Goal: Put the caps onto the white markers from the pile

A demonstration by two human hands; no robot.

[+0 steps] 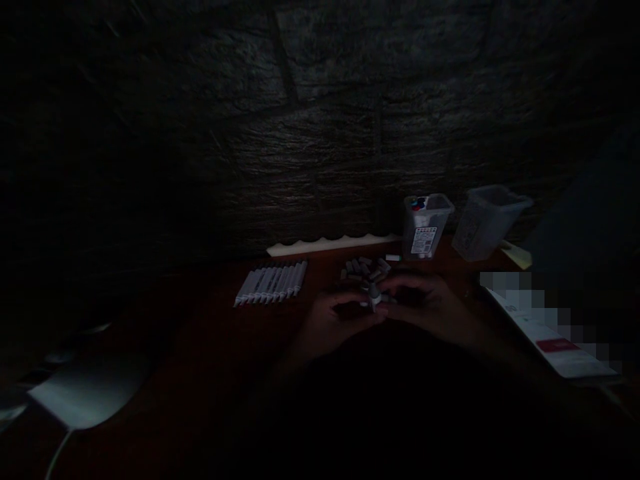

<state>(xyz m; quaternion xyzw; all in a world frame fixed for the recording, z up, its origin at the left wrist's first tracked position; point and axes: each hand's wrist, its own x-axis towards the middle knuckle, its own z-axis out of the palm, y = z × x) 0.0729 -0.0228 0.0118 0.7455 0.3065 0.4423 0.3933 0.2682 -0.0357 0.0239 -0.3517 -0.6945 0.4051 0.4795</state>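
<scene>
In the dim light my left hand [340, 312] and my right hand [425, 300] meet over the table, fingers closed around a pale marker [375, 297]. It is seen nearly end-on, and its far part is hidden. Just beyond my fingers lies a loose pile of small pale marker caps [364, 267]. One cap with a green edge [393, 257] rests a little apart, towards the wall. Off to the left, several white markers [273, 281] lie side by side in a neat row.
A clear plastic box [427, 230] with a label and some small coloured pieces stands at the back, beside a second clear box [483, 223]. A pale wavy strip [330, 245] runs along the stone-patterned wall [320, 147]. White flat items lie at right [555, 340] and lower left [90, 393].
</scene>
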